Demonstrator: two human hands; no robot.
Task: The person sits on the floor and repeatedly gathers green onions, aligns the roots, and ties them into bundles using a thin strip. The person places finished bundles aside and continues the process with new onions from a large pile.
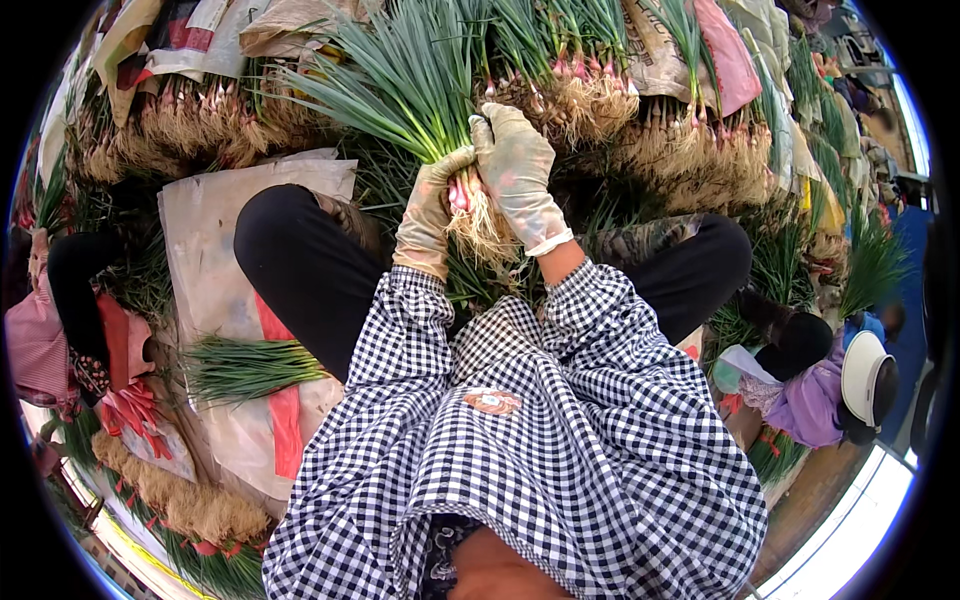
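Observation:
Both my hands wear thin, soiled translucent gloves and meet in front of my knees. My left hand (433, 201) is closed around a bunch of green garlic-like plants (427, 82). Their long leaves fan up and to the left. Pinkish-white bulbs (465, 191) and pale stringy roots (484, 229) hang below that grip. Against the bunch's right side rests my right hand (516, 176), its thumb and fingertips beside the stems. The undersides of its fingers are hidden, so whether it grips the plants is unclear.
Rooted plants (585, 90) stand in dense rows ahead, partly under sacks (292, 30). A small leafy bundle (251, 367) lies on a pale plastic sheet (217, 225) at left. Red strips (139, 412) lie near a person (45, 337); another person (814, 397) sits at right. Tied bundles (180, 495) sit lower left.

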